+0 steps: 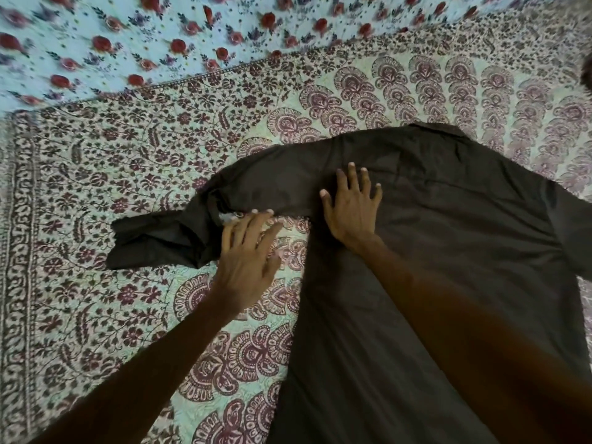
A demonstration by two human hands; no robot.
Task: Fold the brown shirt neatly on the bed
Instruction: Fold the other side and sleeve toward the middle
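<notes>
The brown shirt (448,238) lies spread flat on the bed, collar at the far side, body running toward me. Its left sleeve (179,232) stretches out to the left and is crumpled and bent at the cuff end. My right hand (350,206) rests flat on the shirt near the armpit, fingers spread, palm down. My left hand (248,254) hovers with fingers apart just below the sleeve, fingertips at the sleeve's lower edge, slightly blurred. The shirt's right sleeve runs off the right edge of the view.
The bed is covered with a maroon and pale green patterned bedspread (96,174). A light blue sheet with red flowers (128,36) lies along the far side. A dark object (587,75) shows at the right edge.
</notes>
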